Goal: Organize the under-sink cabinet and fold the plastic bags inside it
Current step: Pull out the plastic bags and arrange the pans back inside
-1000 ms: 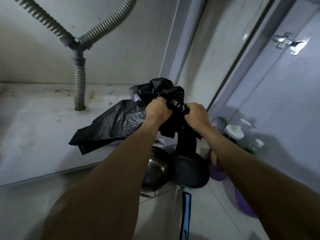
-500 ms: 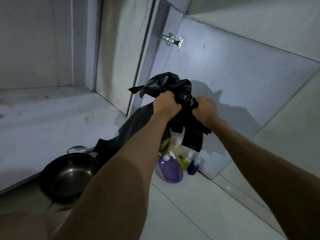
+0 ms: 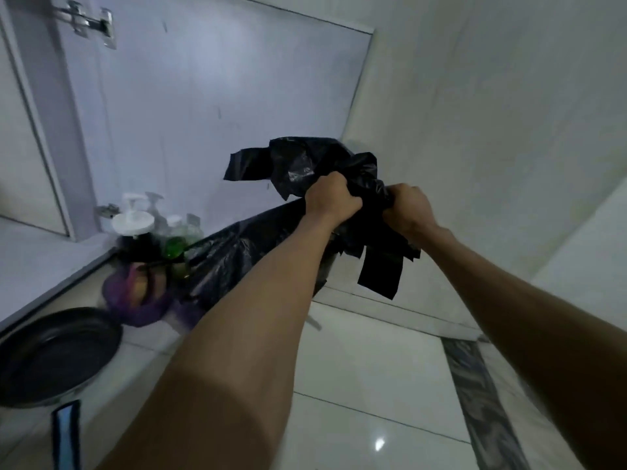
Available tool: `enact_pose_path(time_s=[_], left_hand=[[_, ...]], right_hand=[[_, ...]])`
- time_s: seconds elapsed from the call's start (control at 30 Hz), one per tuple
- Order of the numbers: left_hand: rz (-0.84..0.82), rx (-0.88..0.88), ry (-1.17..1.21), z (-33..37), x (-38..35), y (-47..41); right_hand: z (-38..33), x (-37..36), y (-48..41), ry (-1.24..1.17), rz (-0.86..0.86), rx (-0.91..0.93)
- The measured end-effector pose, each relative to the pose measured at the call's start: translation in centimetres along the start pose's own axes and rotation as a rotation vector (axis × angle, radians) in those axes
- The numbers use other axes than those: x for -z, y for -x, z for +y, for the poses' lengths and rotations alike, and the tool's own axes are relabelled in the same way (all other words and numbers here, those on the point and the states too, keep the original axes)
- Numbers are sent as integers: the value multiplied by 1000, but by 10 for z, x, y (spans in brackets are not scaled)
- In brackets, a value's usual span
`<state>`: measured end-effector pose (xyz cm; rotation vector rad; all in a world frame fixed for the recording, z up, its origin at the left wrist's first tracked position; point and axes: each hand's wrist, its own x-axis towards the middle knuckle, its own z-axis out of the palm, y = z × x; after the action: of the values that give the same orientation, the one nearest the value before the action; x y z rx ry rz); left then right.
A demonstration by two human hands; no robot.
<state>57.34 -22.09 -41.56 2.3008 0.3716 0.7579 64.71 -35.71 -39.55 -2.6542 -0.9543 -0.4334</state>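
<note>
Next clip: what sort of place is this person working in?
Probably a home kitchen, at an open low cabinet: a hinged cabinet door stands open, and a pan and pump bottles sit by it on a glossy tiled floor.

Both arms are stretched out in front, bare, angling forward and up. The left forearm point(image 3: 258, 317) runs up the middle of the view, and the right forearm point(image 3: 509, 300) comes in from the lower right. The left hand point(image 3: 330, 198) is a tight fist, back of the hand towards us, clenched on a crumpled black plastic bag point(image 3: 295, 164). The right hand point(image 3: 409, 208) (close beside it, plastic bunched between them) curls its fingers into the same bag.
</note>
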Motion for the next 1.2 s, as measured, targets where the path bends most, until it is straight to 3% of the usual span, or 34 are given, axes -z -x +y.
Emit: enact_pose_path(time_s=[0.33,0.67,0.73,0.87,0.97,1.07,1.2], left_hand=[[-232,-38,11,41,-125,13],[-543,40,-104,-25,-198,44],[-607,49,-151,-40,-207,54],[-885,92,-304,-61,-217,77],[-1075,147,-349,-70,-218,81],[-1067,157,-325,-71,-208,74],[-804,79,-315,-72,-179,62]], right_hand=[[121,-19,56,37,-77,-224],[146,-116,112,-30,-232,-363],[149,-140,121,-49,-329,-395],[149,-171,143,32,-733,-536],[149,-173,157,90,-869,-611],[155,-169,152,119,-918,-610],[162,-156,126,42,-772,-634]])
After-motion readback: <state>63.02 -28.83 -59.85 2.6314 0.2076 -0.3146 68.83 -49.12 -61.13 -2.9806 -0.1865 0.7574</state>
